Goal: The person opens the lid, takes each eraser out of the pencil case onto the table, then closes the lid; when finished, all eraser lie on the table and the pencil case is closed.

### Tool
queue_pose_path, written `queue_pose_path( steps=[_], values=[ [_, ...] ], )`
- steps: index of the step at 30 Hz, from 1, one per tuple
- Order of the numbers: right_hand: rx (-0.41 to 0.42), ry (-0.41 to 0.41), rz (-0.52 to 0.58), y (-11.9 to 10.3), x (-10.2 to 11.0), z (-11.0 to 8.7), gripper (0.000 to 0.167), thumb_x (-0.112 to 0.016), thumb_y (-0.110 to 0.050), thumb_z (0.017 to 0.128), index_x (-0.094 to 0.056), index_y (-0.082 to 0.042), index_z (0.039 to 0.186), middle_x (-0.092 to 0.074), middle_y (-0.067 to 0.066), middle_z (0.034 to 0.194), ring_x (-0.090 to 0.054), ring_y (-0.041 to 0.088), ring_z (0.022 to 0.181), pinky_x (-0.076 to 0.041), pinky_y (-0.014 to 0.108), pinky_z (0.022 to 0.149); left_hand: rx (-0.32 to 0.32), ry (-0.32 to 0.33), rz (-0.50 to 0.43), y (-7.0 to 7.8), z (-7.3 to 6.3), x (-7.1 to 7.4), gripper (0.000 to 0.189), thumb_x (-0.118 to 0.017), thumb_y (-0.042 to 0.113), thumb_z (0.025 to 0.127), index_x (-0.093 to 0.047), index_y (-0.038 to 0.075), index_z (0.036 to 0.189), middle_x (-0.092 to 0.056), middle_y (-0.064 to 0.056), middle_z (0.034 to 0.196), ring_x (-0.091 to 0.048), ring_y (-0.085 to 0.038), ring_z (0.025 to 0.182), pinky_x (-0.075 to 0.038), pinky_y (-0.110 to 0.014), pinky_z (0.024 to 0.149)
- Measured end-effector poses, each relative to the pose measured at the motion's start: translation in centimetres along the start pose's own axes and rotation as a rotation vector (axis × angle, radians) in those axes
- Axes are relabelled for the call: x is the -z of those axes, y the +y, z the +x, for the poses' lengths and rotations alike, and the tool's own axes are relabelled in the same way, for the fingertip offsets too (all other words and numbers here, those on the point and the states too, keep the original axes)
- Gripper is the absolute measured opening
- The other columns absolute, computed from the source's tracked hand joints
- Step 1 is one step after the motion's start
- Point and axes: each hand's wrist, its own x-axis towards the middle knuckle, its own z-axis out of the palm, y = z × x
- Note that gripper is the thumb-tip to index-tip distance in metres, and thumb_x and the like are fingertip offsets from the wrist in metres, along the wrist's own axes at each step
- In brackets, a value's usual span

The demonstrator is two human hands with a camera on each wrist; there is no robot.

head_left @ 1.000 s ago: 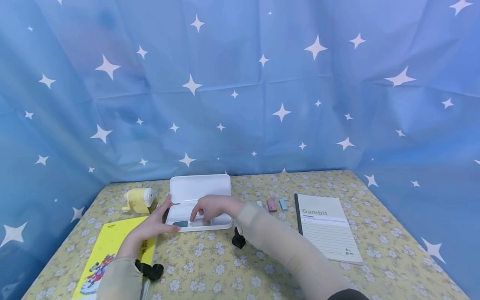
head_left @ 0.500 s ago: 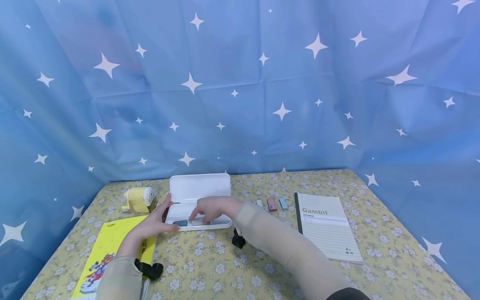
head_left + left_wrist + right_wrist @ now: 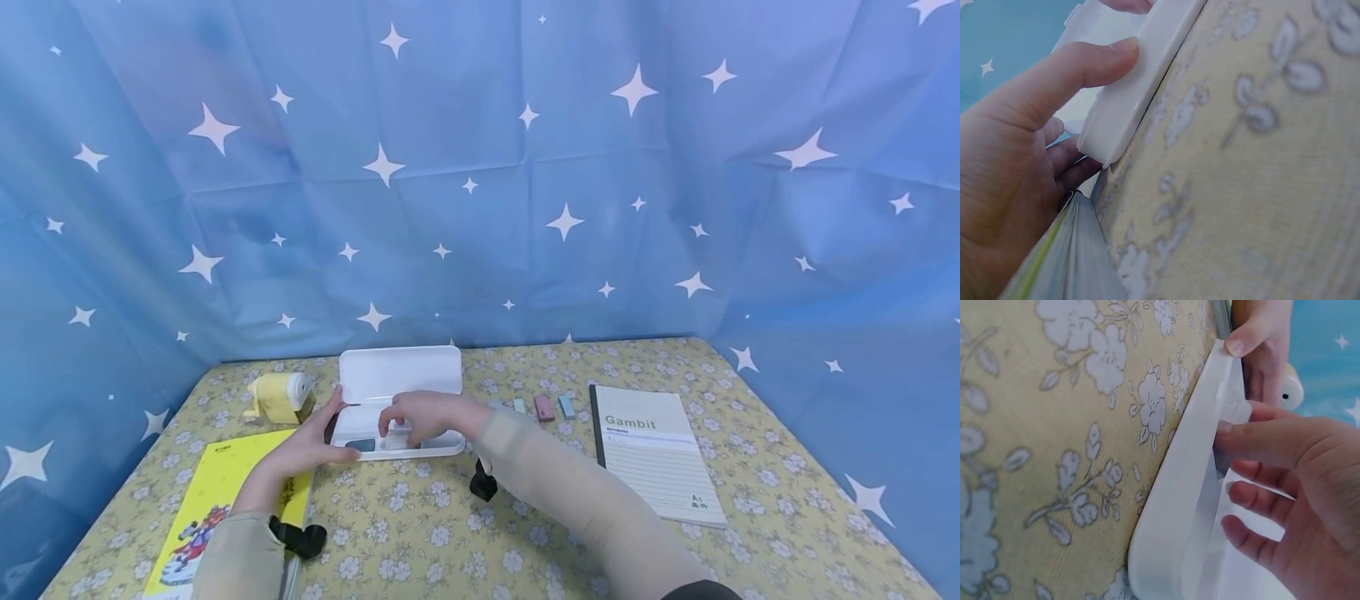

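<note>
A white pencil case (image 3: 401, 369) lies with its lid raised at the back of the table. My left hand (image 3: 311, 446) holds its left end; in the left wrist view the thumb (image 3: 1107, 61) presses on the front wall and other fingers reach behind the end. My right hand (image 3: 427, 415) is inside the case's middle. From the right wrist view, its thumb and index finger pinch a small whitish-grey piece (image 3: 1240, 412), its kind unclear, while the other fingers are bent. A dark grey rectangle (image 3: 362, 445) shows in the front left compartment.
Left of the case stands a yellow crank pencil sharpener (image 3: 279, 398). A yellow book (image 3: 217, 492) lies under the left forearm. To the right are a pink eraser (image 3: 543, 407), a blue one (image 3: 566, 407), a pale green one (image 3: 519, 405) and a notebook (image 3: 652, 454).
My right hand's fingers have shifted slightly within the case, and the index finger has lifted and bent a little more. The left hand keeps its hold on the case's end.
</note>
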Motion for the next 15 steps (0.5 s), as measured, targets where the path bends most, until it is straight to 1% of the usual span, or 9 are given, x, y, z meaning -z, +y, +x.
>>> queue_pose_path(
  steps=[5, 7, 12, 15],
  values=[
    [0.041, 0.028, 0.024, 0.54, -0.16, -0.12, 0.036, -0.067, -0.002, 0.087, -0.064, -0.023, 0.116, -0.052, -0.005, 0.092, -0.045, 0.009, 0.079, -0.037, 0.021, 0.069, 0.006, 0.004, 0.003, 0.03, -0.02, 0.02, 0.118, -0.08, 0.026, 0.08, 0.01, 0.009, 0.155, -0.025, -0.024, 0.153, -0.03, -0.04, 0.135, -0.026, -0.058, 0.103],
    [0.056, 0.034, 0.046, 0.68, -0.22, -0.24, 0.033, -0.066, -0.004, 0.089, -0.063, -0.023, 0.116, -0.053, -0.005, 0.09, -0.044, 0.009, 0.075, -0.036, 0.021, 0.067, 0.007, 0.003, 0.005, 0.05, -0.02, -0.01, 0.118, -0.08, 0.026, 0.08, 0.01, 0.009, 0.155, -0.026, -0.024, 0.153, -0.03, -0.04, 0.135, -0.026, -0.058, 0.103],
    [0.074, 0.052, 0.116, 0.89, -0.24, -0.58, 0.027, -0.062, -0.006, 0.092, -0.063, -0.021, 0.115, -0.058, -0.005, 0.09, -0.045, 0.008, 0.067, -0.039, 0.02, 0.065, 0.008, 0.007, 0.015, 0.15, -0.03, -0.07, 0.117, -0.079, 0.027, 0.081, 0.01, 0.009, 0.155, -0.027, -0.024, 0.153, -0.03, -0.039, 0.136, -0.027, -0.058, 0.103],
    [0.083, 0.069, 0.135, 0.88, -0.16, -0.74, 0.025, -0.062, -0.005, 0.093, -0.063, -0.02, 0.113, -0.059, -0.003, 0.091, -0.046, 0.008, 0.066, -0.04, 0.02, 0.065, 0.004, 0.008, 0.014, 0.25, -0.03, -0.11, 0.117, -0.079, 0.027, 0.08, 0.01, 0.008, 0.155, -0.027, -0.024, 0.152, -0.031, -0.039, 0.134, -0.027, -0.058, 0.103]
  ],
)
